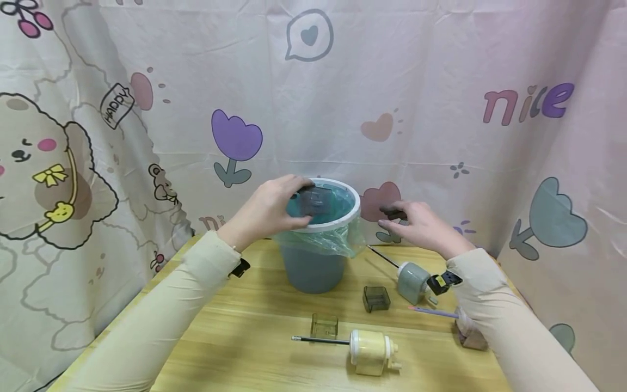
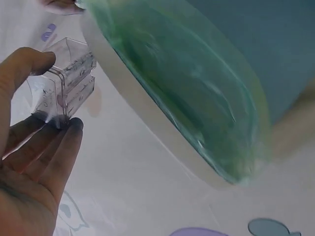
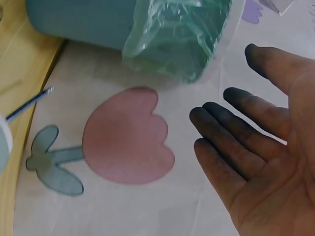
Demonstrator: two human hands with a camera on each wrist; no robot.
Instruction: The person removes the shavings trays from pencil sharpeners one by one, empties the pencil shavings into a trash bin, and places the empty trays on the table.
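Note:
My left hand (image 1: 271,207) grips a small clear plastic box (image 2: 66,78), probably a sharpener's shavings drawer, between thumb and fingers above the mouth of a blue-grey bin (image 1: 313,272). In the left wrist view, dark specks cling to its walls. A green plastic bag (image 1: 338,240) lines the bin and folds out over its white rim. Right of the bin, my right hand (image 1: 418,223) is in the air and holds nothing. Its fingers (image 3: 221,125) are extended and apart, with blackened tips.
On the wooden table (image 1: 235,326) lie a yellow crank sharpener (image 1: 369,354) with a black pencil (image 1: 320,340), and a grey-blue sharpener (image 1: 412,283) with a dark pencil. A pinkish sharpener (image 1: 472,337) with a purple pencil (image 1: 436,312) is partly behind my right forearm. Two see-through drawers (image 1: 376,299) lie between. A printed curtain (image 1: 313,109) hangs behind.

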